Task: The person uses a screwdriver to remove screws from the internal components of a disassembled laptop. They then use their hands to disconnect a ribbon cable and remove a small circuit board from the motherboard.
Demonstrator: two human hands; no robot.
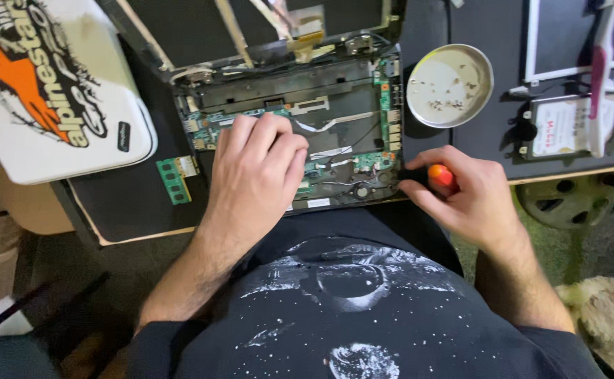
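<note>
hands on an opened laptop

we take the opened laptop (300, 133) as our landmark; it lies on the dark table (131, 203) with its green boards and cables bare. our left hand (258, 172) rests flat on its middle, fingers spread loosely over the circuit board, its grip holding nothing that we can see. our right hand (465, 193) sits just off the laptop's right front corner, its grip closed around an orange-handled screwdriver (442, 175). a round metal dish (450, 85) with small screws stands beyond the laptop's right edge. a green memory stick (175, 180) lies just left of the laptop, and a white padded case (47, 91) farther left. a bare hard drive (566, 126) lies well right.
</note>
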